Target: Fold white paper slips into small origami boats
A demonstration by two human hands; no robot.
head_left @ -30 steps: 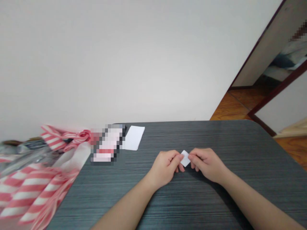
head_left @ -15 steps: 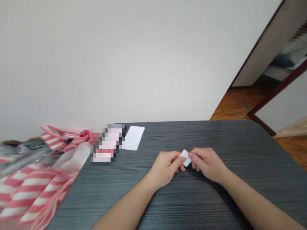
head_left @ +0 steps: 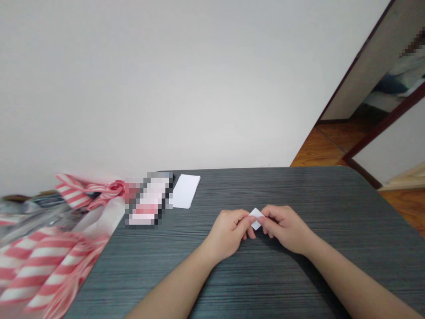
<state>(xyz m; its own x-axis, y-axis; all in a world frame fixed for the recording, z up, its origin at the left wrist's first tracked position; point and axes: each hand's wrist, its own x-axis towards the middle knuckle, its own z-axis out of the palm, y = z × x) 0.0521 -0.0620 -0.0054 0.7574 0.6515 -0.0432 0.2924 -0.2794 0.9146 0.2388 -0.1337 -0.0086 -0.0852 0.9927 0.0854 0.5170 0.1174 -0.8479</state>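
Observation:
A small piece of folded white paper (head_left: 256, 217) sits between my two hands, just above the dark grey wood-grain table (head_left: 265, 188). My left hand (head_left: 229, 234) pinches its left corner between thumb and fingers. From the other side, my right hand (head_left: 285, 229) grips it too, and the fingertips of both hands nearly meet. Much of the paper is hidden behind those fingers, so its folds cannot be made out.
A white paper rectangle (head_left: 185, 191) lies near the table's far edge, beside a pixelated, blurred pink-and-white object (head_left: 149, 199). A pink-and-white striped plastic bag (head_left: 43, 266) spills over the left corner. A wall rises behind; a wooden floor shows right.
My fingers now cover more of the white paper, and less of it shows. My right hand has shifted slightly left, closer to my left hand.

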